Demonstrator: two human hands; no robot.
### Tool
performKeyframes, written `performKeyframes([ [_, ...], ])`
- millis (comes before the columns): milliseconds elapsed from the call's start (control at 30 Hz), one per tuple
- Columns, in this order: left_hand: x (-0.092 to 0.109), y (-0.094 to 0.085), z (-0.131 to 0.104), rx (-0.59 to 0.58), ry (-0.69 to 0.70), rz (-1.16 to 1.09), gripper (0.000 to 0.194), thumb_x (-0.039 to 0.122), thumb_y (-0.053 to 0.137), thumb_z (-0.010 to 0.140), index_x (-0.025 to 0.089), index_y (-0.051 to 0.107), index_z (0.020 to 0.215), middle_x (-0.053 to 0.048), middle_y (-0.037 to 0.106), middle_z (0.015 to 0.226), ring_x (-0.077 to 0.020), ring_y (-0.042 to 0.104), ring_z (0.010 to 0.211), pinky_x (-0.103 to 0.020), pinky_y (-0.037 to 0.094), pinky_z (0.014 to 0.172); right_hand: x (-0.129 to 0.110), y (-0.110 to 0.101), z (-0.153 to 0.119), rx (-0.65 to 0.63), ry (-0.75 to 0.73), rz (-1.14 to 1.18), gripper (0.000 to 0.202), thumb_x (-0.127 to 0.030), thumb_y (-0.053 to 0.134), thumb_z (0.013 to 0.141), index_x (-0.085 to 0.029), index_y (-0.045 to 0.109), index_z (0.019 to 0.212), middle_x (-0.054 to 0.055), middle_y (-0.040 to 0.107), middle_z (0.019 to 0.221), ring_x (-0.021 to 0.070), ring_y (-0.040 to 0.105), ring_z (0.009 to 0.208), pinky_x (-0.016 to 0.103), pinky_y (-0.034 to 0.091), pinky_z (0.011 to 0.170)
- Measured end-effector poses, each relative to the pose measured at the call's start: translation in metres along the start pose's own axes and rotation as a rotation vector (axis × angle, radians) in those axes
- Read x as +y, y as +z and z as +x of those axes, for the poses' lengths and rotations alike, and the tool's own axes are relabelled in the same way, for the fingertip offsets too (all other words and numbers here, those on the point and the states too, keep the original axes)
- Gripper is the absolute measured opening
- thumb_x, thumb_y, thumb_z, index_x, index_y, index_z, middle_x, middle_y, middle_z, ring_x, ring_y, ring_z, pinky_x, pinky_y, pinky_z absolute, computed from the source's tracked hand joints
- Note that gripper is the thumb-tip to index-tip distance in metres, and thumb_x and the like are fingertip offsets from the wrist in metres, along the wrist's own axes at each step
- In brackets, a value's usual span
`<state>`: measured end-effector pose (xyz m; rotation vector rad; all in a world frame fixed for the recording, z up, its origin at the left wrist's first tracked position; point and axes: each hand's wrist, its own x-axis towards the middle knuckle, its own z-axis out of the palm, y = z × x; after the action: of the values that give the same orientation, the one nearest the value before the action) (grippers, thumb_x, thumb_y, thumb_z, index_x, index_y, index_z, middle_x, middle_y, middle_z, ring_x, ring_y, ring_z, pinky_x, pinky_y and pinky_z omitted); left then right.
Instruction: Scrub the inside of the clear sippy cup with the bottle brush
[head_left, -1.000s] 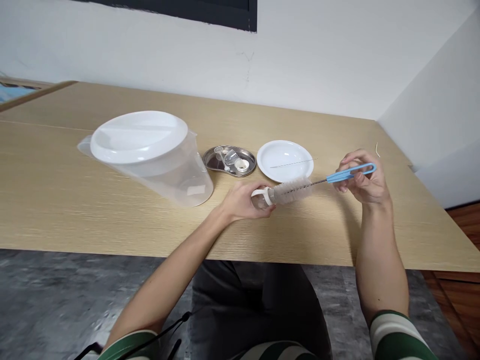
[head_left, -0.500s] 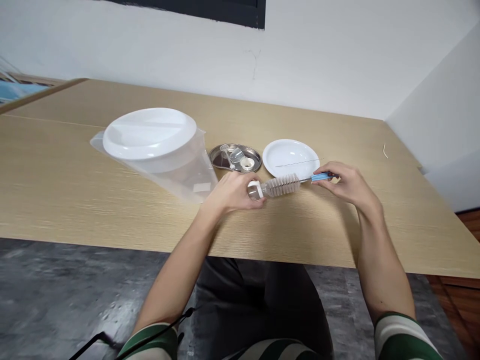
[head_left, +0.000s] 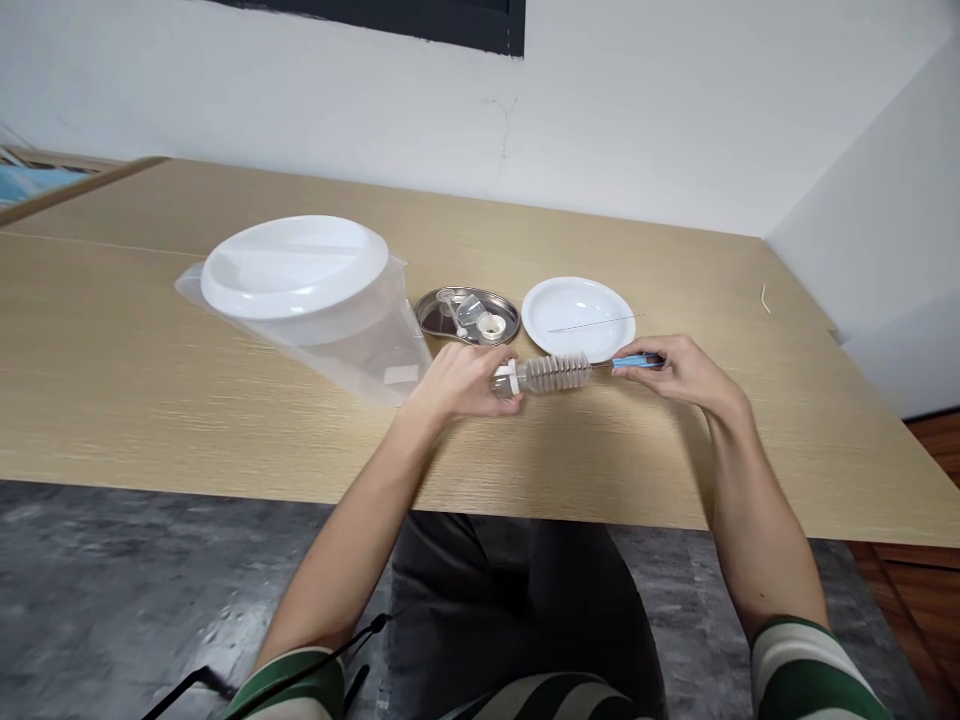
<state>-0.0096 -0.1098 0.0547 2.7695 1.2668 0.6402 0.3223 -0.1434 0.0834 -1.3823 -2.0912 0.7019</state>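
Note:
My left hand is closed around a small clear bottle with a white ring at its neck, lying on its side and mostly hidden by my fingers. A bottle brush with pale bristles points left, its tip at the bottle's mouth. How far the tip goes in, I cannot tell. My right hand pinches the brush's blue handle. Behind the brush is a white oval dish, with a thin wire-like rod lying across it.
Behind my left hand, a steel kidney-shaped tray holds a small clear spoon, a clear piece and a white ring. A large lidded translucent pitcher stands to the left. A bent white strip lies far right on the wooden table.
My right hand has shifted left and slightly down with the brush, nearer to the bottle. The brush now lies more level. My left hand stays almost in place.

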Motion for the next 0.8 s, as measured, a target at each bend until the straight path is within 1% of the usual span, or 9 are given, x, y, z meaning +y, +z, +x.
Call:
performKeyframes([
  [67,-0.002,0.002,0.0,0.012,0.04,0.028,0.042,0.046,0.069,0.074,0.018,0.075,0.105,-0.009,0.076,0.079,-0.0237,0.068,0.066,-0.032,0.041,0.058,-0.001,-0.001,0.0,-0.042,0.026,0.006,0.031,-0.051,0.072,0.089,-0.025,0.082,0.102,0.001,0.08,0.092,0.013,0.058,0.059,0.027,0.037,0.052],
  [133,-0.004,0.004,-0.001,0.024,0.078,0.056,0.042,0.046,0.067,0.075,0.018,0.075,0.105,-0.009,0.077,0.08,-0.0236,0.068,0.066,-0.031,0.04,0.056,-0.002,-0.002,0.001,-0.091,0.034,0.005,0.033,-0.053,0.068,0.091,-0.024,0.082,0.098,0.001,0.079,0.089,0.013,0.057,0.06,0.027,0.036,0.053],
  [300,-0.008,0.008,-0.001,0.031,0.12,0.09,0.041,0.047,0.064,0.077,0.017,0.075,0.104,-0.01,0.077,0.08,-0.0244,0.069,0.066,-0.031,0.039,0.055,-0.003,-0.001,0.006,-0.199,0.034,-0.003,0.043,-0.058,0.059,0.094,-0.02,0.078,0.087,0.003,0.074,0.078,0.0157,0.058,0.068,0.029,0.042,0.063],
  [400,-0.01,0.007,-0.001,0.024,0.107,0.1,0.043,0.047,0.066,0.077,0.017,0.075,0.106,-0.009,0.077,0.079,-0.0251,0.07,0.067,-0.032,0.041,0.057,-0.002,0.001,0.007,-0.239,0.088,0.043,0.043,-0.06,0.062,0.092,-0.019,0.076,0.093,0.004,0.073,0.084,0.017,0.061,0.072,0.031,0.046,0.068],
  [500,-0.011,0.004,-0.001,0.014,0.081,0.087,0.044,0.046,0.068,0.074,0.018,0.075,0.107,-0.008,0.076,0.078,-0.0248,0.069,0.066,-0.032,0.043,0.058,0.002,0.003,0.006,-0.157,0.099,0.094,0.045,-0.059,0.075,0.081,-0.022,0.071,0.106,0.005,0.073,0.094,0.0207,0.065,0.083,0.034,0.05,0.076],
  [567,-0.01,0.002,-0.001,0.003,0.055,0.05,0.043,0.045,0.071,0.073,0.019,0.076,0.107,-0.007,0.076,0.077,-0.0242,0.069,0.066,-0.032,0.044,0.06,0.003,0.003,0.006,-0.051,0.048,0.093,0.049,-0.056,0.082,0.075,-0.023,0.067,0.107,0.006,0.072,0.098,0.0227,0.066,0.089,0.036,0.052,0.08],
  [600,-0.009,0.0,-0.001,-0.003,0.037,0.024,0.043,0.044,0.072,0.072,0.02,0.076,0.106,-0.006,0.076,0.077,-0.0238,0.069,0.066,-0.032,0.044,0.06,0.004,0.004,0.006,-0.011,0.013,0.074,0.046,-0.055,0.082,0.075,-0.023,0.066,0.105,0.006,0.072,0.099,0.0229,0.066,0.09,0.036,0.052,0.08],
  [733,-0.009,-0.004,0.0,-0.032,-0.032,-0.071,0.039,0.04,0.075,0.068,0.022,0.077,0.102,-0.003,0.074,0.072,-0.0213,0.067,0.063,-0.03,0.043,0.06,0.004,0.01,0.008,0.065,-0.149,-0.115,0.021,-0.044,0.071,0.089,-0.024,0.067,0.093,0.005,0.072,0.092,0.0216,0.065,0.084,0.035,0.049,0.078],
  [800,-0.011,-0.004,0.0,-0.04,-0.054,-0.095,0.037,0.04,0.075,0.068,0.023,0.077,0.101,-0.001,0.072,0.068,-0.0202,0.066,0.061,-0.03,0.043,0.06,0.004,0.015,0.011,0.119,-0.247,-0.232,0.018,-0.04,0.064,0.096,-0.024,0.068,0.091,0.006,0.073,0.092,0.0232,0.065,0.088,0.036,0.048,0.081],
])
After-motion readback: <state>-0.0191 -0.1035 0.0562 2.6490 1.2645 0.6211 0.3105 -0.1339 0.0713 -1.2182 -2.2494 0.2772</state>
